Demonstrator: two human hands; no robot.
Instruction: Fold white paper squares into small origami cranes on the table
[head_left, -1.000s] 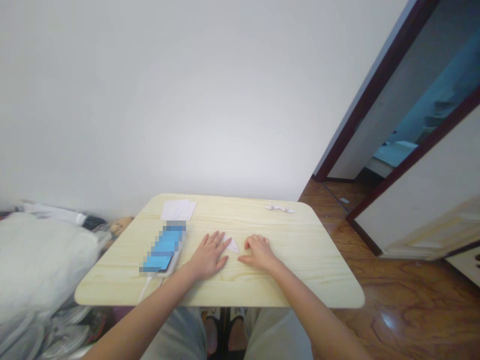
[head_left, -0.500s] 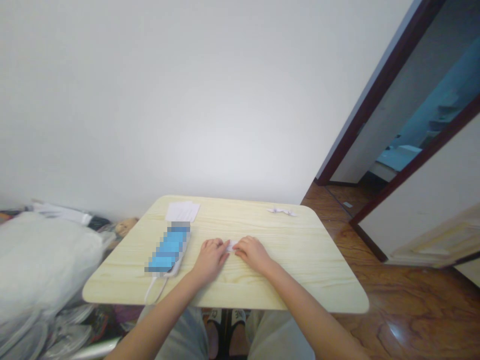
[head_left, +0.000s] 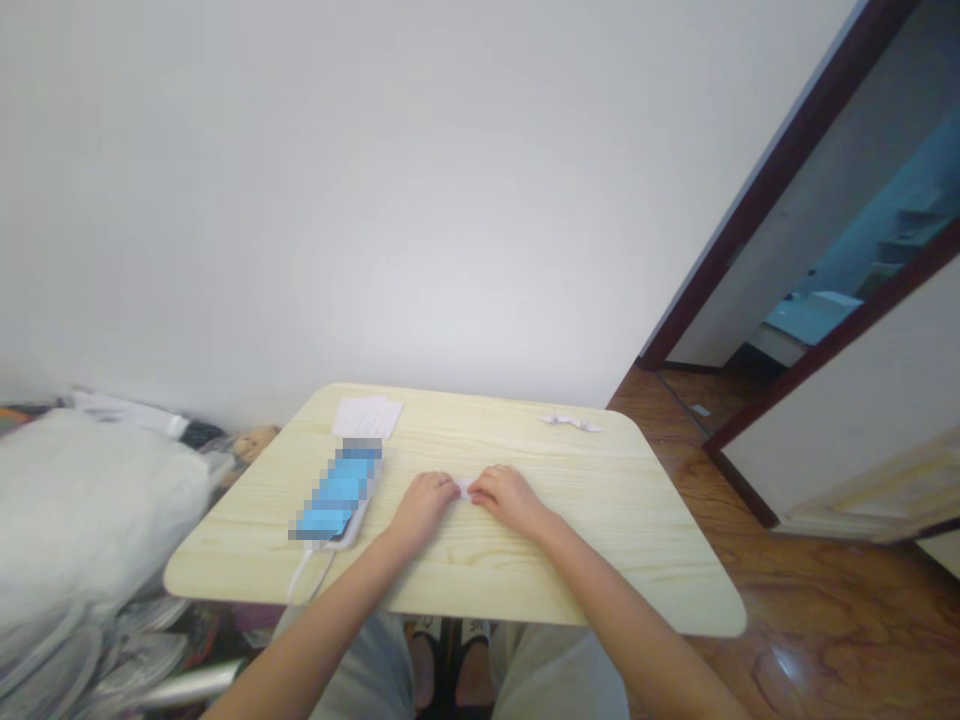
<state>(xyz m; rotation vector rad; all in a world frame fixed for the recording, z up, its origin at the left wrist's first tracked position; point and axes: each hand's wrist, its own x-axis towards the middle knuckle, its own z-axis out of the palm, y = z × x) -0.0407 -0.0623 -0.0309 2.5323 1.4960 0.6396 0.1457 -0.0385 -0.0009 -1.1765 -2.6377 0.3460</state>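
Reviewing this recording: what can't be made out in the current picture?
All in the head view:
Small white paper piece: mostly covered by the left hand and right hand; folds unclear.
Blue-screened rectangular device: display hidden by pixelation.
Flat white paper sheets: any markings too small and blurred.
Small white pointed shapes, far right: details too small.

A pale wall [head_left: 450, 200] stands beside glossy brown flooring [head_left: 847, 610].

Paper [head_left: 464, 489] partly hidden; phone screen [head_left: 341, 490] pixelated.
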